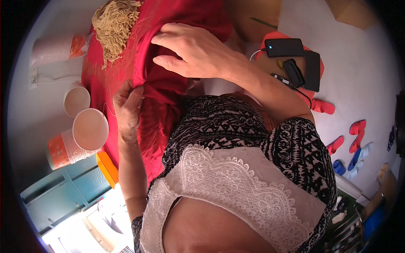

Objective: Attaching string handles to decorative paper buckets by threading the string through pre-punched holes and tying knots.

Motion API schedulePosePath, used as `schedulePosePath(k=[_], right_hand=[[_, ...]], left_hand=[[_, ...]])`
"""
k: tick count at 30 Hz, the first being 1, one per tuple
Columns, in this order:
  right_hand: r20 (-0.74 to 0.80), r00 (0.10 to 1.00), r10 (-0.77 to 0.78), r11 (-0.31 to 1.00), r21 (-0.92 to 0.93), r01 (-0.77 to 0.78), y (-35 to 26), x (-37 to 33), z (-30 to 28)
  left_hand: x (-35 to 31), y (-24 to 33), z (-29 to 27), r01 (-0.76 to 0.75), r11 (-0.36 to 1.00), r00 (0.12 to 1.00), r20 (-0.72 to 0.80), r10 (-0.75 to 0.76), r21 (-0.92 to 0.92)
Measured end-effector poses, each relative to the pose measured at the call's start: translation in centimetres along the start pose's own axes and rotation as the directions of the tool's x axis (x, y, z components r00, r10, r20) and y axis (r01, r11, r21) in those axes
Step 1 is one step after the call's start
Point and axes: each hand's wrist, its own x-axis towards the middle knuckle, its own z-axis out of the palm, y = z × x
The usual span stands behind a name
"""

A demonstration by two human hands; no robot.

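Observation:
A wide red cloth (122, 84) with a shiny woven pattern spreads over the surface in front of me and down onto my lap. My left hand (128, 105) pinches a fold of it between thumb and fingertips. A fine pale thread hangs close to that hand. My right hand (190, 50) rests over a raised fold of the cloth, thumb and fingers apart, fingertips touching the fabric. Beyond the hands, a tangled bundle of beige yarn (114, 27) lies at the cloth's far left part.
Stacked paper cups (52, 48) and single cups (90, 128) stand along the left, near an orange object (107, 168). At right, a red stool (272, 38) bears a black phone-like device (284, 47) and cables. Slippers (357, 135) lie on the floor.

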Motion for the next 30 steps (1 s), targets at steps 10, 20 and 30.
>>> schedulePosePath(k=[10, 20, 30], right_hand=[[0.055, 0.998, 0.027, 0.999, -0.033, -0.025, -0.1, -0.5, 0.1], [0.020, 0.999, -0.045, 0.996, 0.083, 0.043, -0.6, 0.6, -0.2], [-0.018, 1.000, -0.004, 0.973, 0.232, 0.008, -5.9, 2.2, -1.2]], left_hand=[[0.0, -0.4, -0.8, -0.019, 0.999, 1.000, 0.021, 0.020, -0.051], [-0.2, 0.0, -0.7, -0.006, 0.987, 0.999, -0.045, 0.013, 0.162], [-1.7, -0.6, 0.1, -0.256, 0.881, 0.966, 0.079, 0.245, 0.398]])
